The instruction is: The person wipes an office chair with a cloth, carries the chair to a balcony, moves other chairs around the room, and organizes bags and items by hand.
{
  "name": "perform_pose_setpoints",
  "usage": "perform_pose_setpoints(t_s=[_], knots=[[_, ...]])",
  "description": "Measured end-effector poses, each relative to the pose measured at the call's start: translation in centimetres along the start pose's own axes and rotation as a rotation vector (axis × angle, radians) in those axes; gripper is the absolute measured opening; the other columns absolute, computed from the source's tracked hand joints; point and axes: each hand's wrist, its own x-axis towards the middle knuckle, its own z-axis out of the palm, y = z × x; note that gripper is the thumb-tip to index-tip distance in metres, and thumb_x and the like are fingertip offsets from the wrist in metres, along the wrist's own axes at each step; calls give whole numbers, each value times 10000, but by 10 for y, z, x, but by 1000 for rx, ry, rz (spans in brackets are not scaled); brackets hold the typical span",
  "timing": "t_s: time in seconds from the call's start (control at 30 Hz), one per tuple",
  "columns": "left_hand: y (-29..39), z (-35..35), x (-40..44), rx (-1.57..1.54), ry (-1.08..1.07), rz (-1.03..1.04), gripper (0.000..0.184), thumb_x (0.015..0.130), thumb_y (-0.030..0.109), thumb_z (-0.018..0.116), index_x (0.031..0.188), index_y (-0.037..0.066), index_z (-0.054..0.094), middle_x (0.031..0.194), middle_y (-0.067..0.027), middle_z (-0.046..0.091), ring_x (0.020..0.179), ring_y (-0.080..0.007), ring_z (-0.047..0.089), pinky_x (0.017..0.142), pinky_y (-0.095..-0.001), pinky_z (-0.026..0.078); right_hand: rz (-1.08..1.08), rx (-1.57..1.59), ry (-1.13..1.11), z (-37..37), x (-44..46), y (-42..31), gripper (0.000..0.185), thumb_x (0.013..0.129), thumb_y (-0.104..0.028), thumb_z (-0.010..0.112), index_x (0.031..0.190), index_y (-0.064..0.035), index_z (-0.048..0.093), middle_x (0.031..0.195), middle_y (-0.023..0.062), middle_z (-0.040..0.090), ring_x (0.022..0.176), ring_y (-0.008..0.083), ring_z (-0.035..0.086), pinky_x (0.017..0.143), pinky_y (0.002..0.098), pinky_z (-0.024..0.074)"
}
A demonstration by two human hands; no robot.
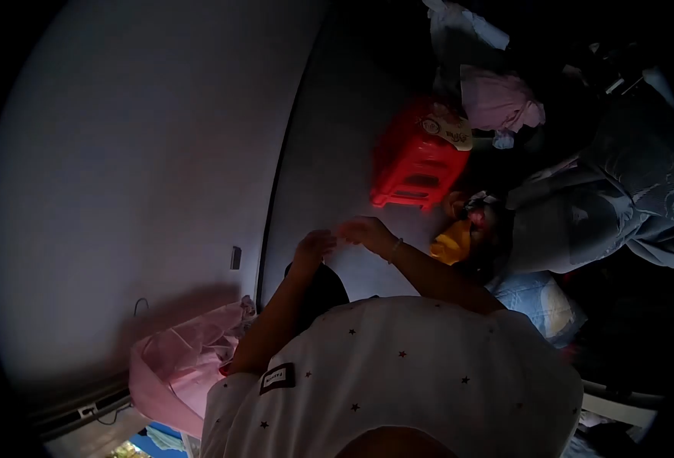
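Note:
In the dim light, my left hand [315, 247] and my right hand [364, 231] are raised in front of my body, close to each other with a small gap between. The fingers of both are loosely bent, and I see nothing in either one. Motion blurs the right fingertips. A beaded bracelet [395, 250] circles my right wrist. Beyond the right hand, a red plastic stool [413, 164] stands on the floor, with a pale printed piece [447, 130] on its top. Yellow cloth [451, 243] lies to the right of that hand.
A large pale panel [138, 153] fills the left side, with a small dark handle [235, 258]. Pink fabric [188, 355] hangs at lower left. Grey patterned bedding [566, 221] is heaped on the right, and a pink cloth [497, 99] lies behind the stool. Grey floor [329, 153] lies ahead.

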Motion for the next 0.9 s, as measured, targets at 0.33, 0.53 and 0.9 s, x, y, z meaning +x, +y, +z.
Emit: perform_pose_setpoints(t_s=[0.33, 0.53, 0.9], knots=[[175, 29, 326, 196, -202, -131, 321, 873, 213, 500, 1112, 0, 503, 1029, -140, 597, 978, -237, 574, 868, -336, 428, 115, 469, 617, -198, 123, -77, 271, 835, -221, 563, 1022, -26, 578, 869, 99, 628, 768, 191, 616, 682, 292, 479], [219, 56, 532, 221, -288, -124, 291, 872, 180, 506, 1095, -7, 510, 1022, -149, 604, 953, -225, 585, 848, -328, 442, 139, 516, 734, -312, 271, -87, 219, 840, -158, 535, 1007, -26, 587, 839, 88, 638, 712, 174, 619, 631, 277, 496], [399, 0, 859, 125, 165, -100, 316, 857, 154, 492, 1101, -47, 474, 995, -159, 604, 923, -230, 594, 805, -313, 464, 33, 367, 258, -489, 682, -362, 203, 844, -155, 534, 964, -2, 594, 805, 77, 630, 699, 144, 599, 657, 270, 482]])
